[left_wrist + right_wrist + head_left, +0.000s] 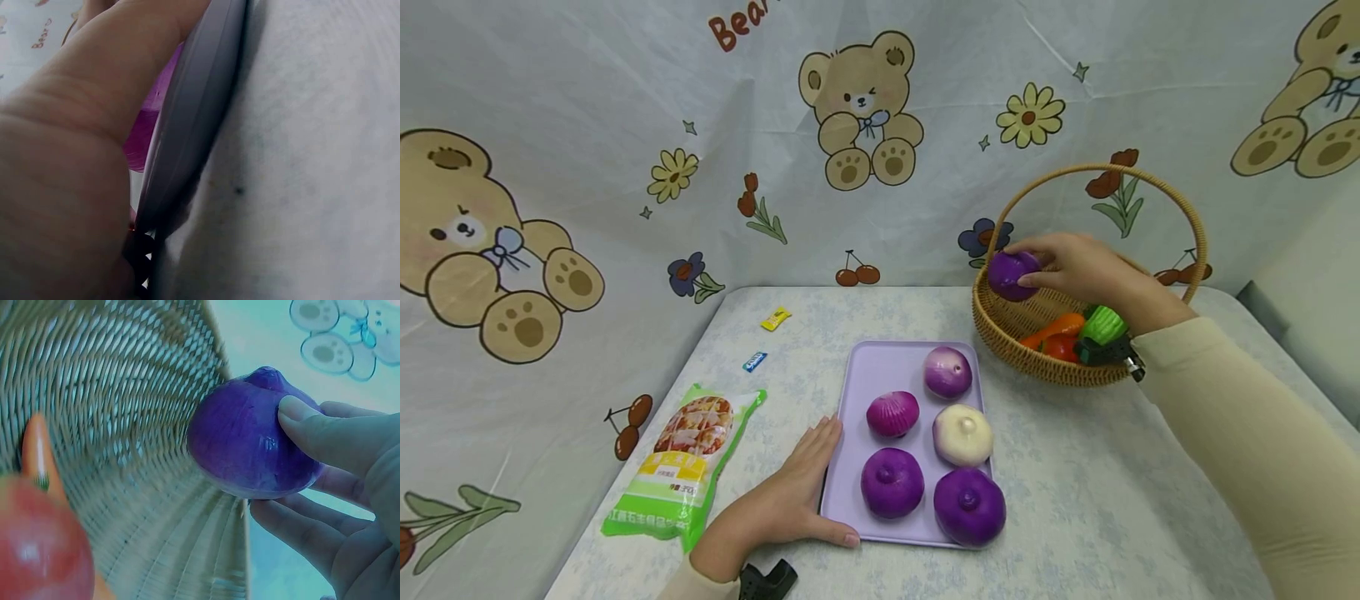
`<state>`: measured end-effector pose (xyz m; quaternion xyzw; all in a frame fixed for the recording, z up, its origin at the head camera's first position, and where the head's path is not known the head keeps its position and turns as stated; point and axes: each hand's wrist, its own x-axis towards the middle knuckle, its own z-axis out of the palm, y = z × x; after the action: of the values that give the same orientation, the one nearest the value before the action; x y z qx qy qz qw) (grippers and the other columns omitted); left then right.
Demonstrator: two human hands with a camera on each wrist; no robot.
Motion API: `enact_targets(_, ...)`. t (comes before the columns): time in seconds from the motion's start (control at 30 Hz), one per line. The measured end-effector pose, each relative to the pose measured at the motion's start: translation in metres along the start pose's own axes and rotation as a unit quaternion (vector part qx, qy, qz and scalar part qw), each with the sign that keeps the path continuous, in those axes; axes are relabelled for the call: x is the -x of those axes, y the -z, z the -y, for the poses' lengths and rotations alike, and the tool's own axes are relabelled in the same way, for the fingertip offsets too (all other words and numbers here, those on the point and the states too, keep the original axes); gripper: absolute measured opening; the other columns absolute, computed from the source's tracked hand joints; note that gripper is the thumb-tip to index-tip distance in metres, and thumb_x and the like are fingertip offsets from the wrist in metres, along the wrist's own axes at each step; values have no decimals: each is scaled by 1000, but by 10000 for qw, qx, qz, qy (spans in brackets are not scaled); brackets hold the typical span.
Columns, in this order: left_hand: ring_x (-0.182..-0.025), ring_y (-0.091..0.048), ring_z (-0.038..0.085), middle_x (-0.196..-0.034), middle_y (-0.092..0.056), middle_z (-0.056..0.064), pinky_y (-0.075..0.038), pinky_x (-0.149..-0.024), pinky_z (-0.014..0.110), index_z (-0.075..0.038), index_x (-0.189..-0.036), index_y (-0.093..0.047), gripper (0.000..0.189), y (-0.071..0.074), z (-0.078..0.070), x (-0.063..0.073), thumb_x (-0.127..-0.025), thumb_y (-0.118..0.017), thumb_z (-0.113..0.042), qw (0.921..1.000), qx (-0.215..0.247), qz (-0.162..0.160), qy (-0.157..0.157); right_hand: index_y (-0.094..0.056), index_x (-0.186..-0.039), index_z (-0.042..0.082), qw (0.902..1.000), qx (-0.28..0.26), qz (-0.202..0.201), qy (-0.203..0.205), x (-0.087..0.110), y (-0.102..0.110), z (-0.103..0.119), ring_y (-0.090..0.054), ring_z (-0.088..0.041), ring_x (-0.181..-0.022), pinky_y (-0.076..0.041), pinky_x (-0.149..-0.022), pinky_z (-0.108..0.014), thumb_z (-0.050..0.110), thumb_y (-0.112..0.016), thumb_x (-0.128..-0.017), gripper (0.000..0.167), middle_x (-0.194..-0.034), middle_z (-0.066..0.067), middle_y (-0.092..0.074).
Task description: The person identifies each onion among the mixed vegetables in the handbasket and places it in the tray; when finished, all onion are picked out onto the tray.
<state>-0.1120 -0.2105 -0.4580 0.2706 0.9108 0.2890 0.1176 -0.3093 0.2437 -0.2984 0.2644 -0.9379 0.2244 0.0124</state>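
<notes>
My right hand (1078, 265) grips a purple onion (1011, 277) at the left rim of a wicker basket (1007, 343). In the right wrist view the thumb lies across the side of this onion (244, 440), with the fingers behind and beneath it. Flat along the left edge of a lilac tray (863, 367) rests my left hand (801, 487), its fingers straight and its thumb by the near corner. Several onions sit on the tray: purple ones (892, 483), a pinkish one (892, 414) and a white one (962, 435).
Inside the basket lie a carrot (1054, 330), a red tomato-like vegetable (1060, 347) and a green ridged vegetable (1103, 325). The basket's tall handle (1199, 225) arches overhead. Left of the tray are a green food packet (688, 458), a blue wrapped sweet (755, 361) and a yellow one (776, 318).
</notes>
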Motion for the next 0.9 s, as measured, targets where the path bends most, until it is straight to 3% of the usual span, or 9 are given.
enact_targets(0.23, -159, 4, 32, -174, -2, 17, -4, -126, 50, 2, -167, -7, 148, 0, 0, 1, -68, -87, -74, 10000, 6, -2, -1, -68, -141, 10, 9973, 50, -306, 659, -2, -6, 21, -68, -35, -104, -59, -89, -55, 10, -80, -97, 46, -123, -17, -70)
enact_targets(0.43, -159, 3, 32, -174, -2, 18, -4, -126, 50, 2, -167, -8, 148, 0, 0, 1, -69, -87, -74, 10000, 5, -22, -39, -69, -140, 11, 9937, 25, -614, 938, -2, -9, 37, -66, -32, -104, -60, -87, -52, 7, -81, -94, 47, -125, -15, -69)
enact_targets(0.63, -159, 3, 33, -174, -2, 18, -4, -126, 51, 2, -167, -8, 148, 1, 0, 1, -68, -87, -74, 10000, -2, -26, -40, -69, -141, 13, 9921, -196, -538, 1118, -2, -19, 60, -66, -31, -109, -59, -89, -50, 8, -82, -93, 49, -132, -14, -68)
enact_targets(0.9, -159, 4, 32, -174, -1, 17, -4, -126, 50, 1, -167, -7, 148, 1, -1, 1, -68, -87, -74, 10000, 12, 14, 20, -68, -140, 10, 9844, -518, -293, 1653, -9, -51, 82, -69, -24, -102, -61, -84, -43, 11, -82, -94, 49, -130, -9, -68)
